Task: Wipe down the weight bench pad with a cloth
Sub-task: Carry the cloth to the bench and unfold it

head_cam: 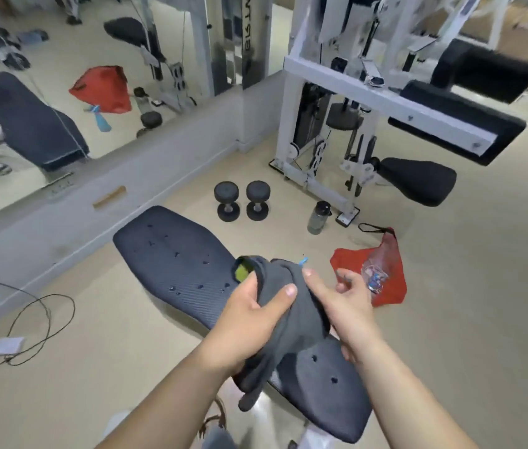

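Left grip (pixel 249 315): closing around the dark grey fabric cloth (pixel 288 306).
Right grip (pixel 340 296): pinching cloth, fingers loosely curled.
Hidden: cloth is covering part of the black textured bench pad (pixel 175 260).

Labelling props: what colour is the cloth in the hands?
Dark grey cloth, with a yellow-green patch showing at its top fold; head view, the only one, shows it clearly.

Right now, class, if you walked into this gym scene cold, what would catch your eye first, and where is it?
Front and centre, a left hand and a right hand bunch a dark grey cloth above a long dark textured bench pad dotted with droplets. To the right on the beige floor lies a bright red bag. Beyond the pad stand two black round-headed dumbbells.
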Demonstrator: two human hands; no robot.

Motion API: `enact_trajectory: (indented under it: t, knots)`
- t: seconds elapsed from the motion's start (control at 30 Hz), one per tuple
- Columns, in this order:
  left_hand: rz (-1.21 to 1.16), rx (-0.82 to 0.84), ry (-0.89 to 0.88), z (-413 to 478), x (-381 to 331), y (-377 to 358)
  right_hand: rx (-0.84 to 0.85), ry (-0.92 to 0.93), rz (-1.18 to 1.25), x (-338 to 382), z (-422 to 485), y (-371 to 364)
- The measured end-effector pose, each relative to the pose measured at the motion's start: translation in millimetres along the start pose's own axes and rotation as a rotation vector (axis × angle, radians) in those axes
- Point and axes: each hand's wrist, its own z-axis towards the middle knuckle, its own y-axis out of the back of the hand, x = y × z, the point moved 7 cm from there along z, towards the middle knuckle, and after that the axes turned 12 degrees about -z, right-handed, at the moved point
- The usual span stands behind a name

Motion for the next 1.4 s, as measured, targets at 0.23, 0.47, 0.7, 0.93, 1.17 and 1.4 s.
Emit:
enact_trajectory:
  t: [0.23,0.47,0.7,0.93,1.17,1.4]
  knots:
    - [0.141,0.133,0.042,20.7,-33.0,21.6,0.155,0.095,0.146,40.6,-18.5,-49.9]
    - [0.207,-0.006,-0.078,23.9,-45.9,45.7,-0.214,0.350,-0.045,61.9,-34.7,-22.8]
    - [0.356,-0.068,-0.097,11.2,-33.4,26.8,-0.263,0.606,-0.246,71.5,-58.0,-12.7]
    - [-0.003,0.094,0.178,-4.9,-3.7,12.8,0.024,0.585,-0.378,59.7,-64.9,-48.7]
    - [-0.423,0.050,0.252,9.8,-17.4,66.1,0.350,0.569,-0.423,64.1,-76.6,-99.3]
    - [-0.292,-0.034,0.164,61.8,-49.0,126.3,0.354,0.474,-0.105,99.5,-25.3,-137.0]
